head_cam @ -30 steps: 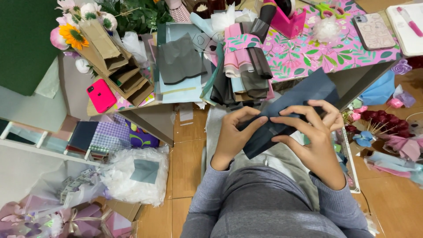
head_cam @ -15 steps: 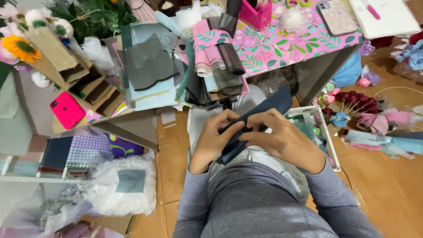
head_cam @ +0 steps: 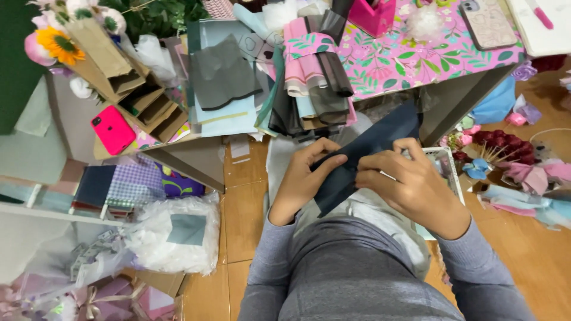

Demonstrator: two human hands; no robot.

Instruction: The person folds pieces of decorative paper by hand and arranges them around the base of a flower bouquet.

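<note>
We judge the fold about midway: our left hand (head_cam: 300, 181) and right hand (head_cam: 410, 187) both have fingers clamped on the dark blue paper sheet (head_cam: 363, 156), held over our lap just below the table (head_cam: 380, 56), creased but not flattened.

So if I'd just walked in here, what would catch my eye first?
Probably the dark blue sheet at centre, pinched between the left hand and right hand. Then the bright pink phone on the left, and the pink floral tablecloth at upper right.
</note>
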